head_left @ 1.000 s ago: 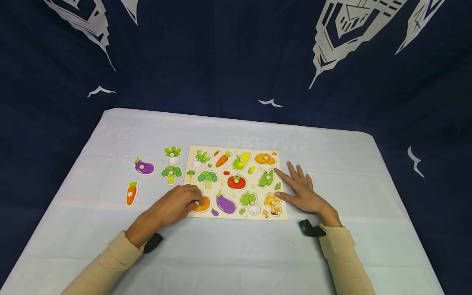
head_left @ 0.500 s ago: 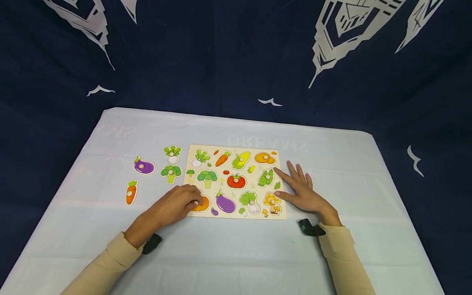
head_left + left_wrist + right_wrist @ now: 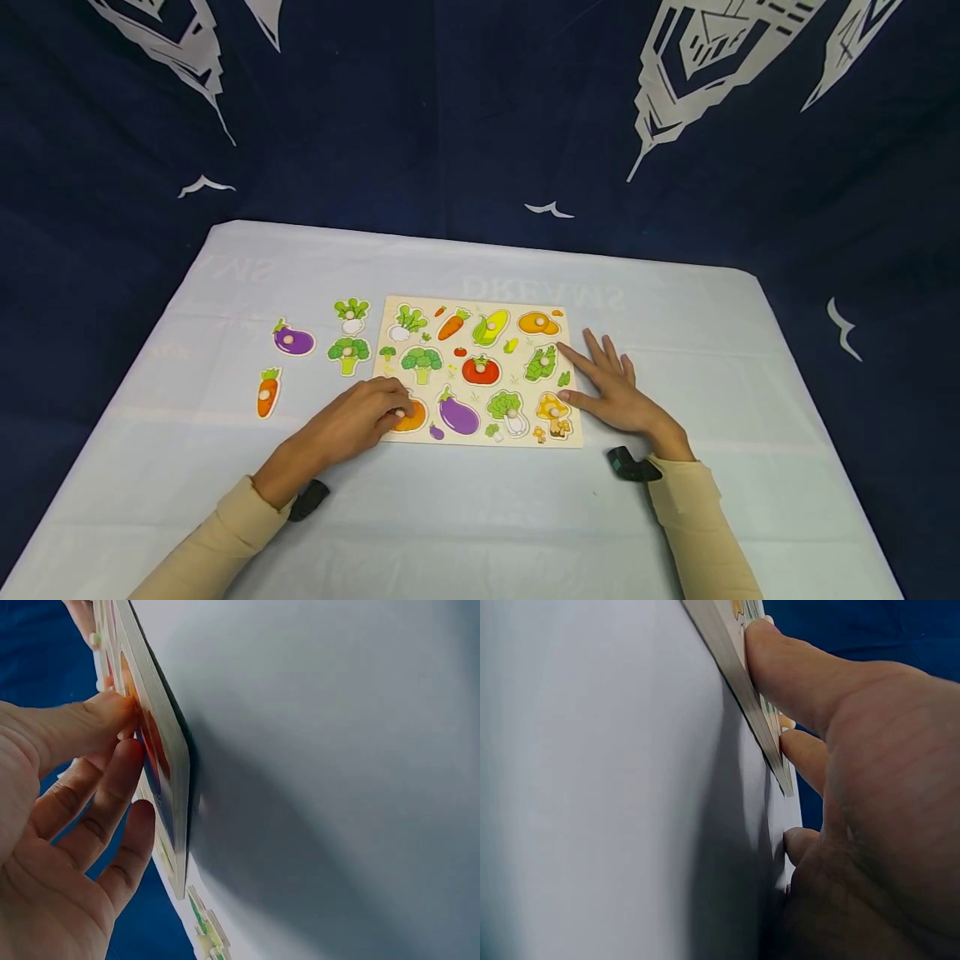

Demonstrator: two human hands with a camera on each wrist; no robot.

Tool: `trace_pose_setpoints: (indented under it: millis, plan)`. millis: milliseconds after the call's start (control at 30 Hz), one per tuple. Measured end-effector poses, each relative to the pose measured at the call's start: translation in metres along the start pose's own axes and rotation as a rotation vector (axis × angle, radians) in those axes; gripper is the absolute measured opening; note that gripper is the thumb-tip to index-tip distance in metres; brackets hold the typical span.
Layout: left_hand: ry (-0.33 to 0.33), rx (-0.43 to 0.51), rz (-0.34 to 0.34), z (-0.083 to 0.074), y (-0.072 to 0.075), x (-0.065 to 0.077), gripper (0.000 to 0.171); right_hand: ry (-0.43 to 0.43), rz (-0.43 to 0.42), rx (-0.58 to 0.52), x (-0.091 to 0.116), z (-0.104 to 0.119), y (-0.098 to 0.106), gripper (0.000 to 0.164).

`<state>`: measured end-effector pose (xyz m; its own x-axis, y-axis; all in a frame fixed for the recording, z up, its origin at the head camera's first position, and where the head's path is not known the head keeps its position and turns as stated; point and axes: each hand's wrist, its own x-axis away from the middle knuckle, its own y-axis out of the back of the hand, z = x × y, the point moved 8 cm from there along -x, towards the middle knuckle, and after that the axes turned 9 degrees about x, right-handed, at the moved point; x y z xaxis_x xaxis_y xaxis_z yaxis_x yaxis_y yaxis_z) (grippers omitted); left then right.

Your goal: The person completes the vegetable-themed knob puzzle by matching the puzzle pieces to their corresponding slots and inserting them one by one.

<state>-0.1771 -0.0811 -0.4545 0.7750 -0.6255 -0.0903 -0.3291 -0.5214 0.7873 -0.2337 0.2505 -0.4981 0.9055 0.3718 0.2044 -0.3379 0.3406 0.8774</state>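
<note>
A wooden vegetable puzzle board [image 3: 487, 441] lies flat on the white-covered table. At its near left corner my left hand [image 3: 363, 417] pinches the knob of a round orange puzzle piece [image 3: 415, 417] between thumb and fingers. That piece lies on the board, partly hidden by the hand. In the left wrist view the thumb and fingertips meet at the orange piece [image 3: 129, 681]. My right hand [image 3: 618, 400] rests at the board's right edge with fingers spread. Its thumb and index finger touch the board, near the asparagus piece [image 3: 542, 363] and mushroom piece [image 3: 553, 408].
Left of the board lie loose knobbed pieces: an eggplant [image 3: 296, 342], a carrot [image 3: 267, 396], a white radish [image 3: 352, 321] and a broccoli [image 3: 348, 357]. Corn [image 3: 491, 327], tomato [image 3: 481, 372], potato [image 3: 536, 323] and leafy-green [image 3: 508, 408] pieces sit in the board. A dark blue curtain [image 3: 480, 125] hangs behind.
</note>
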Motion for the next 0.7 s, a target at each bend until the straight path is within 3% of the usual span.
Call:
trace_pose_setpoints:
  millis: [133,367,467,700]
  plan:
    - [0.034,0.003,0.001,0.001,0.005,0.001,0.017,0.002,-0.001,0.001,0.0,-0.001,0.0,0.08]
    - [0.134,0.002,-0.044,0.01,0.026,0.003,0.019,0.001,-0.001,0.007,0.0,-0.001,0.0,0.081]
    - [0.142,-0.008,-0.053,0.013,0.032,0.003,0.02,-0.001,-0.002,0.006,0.0,-0.001,0.0,0.081]
    - [0.186,-0.014,-0.116,0.027,0.047,0.002,0.045,0.002,-0.005,-0.002,0.0,0.0,0.0,0.08]
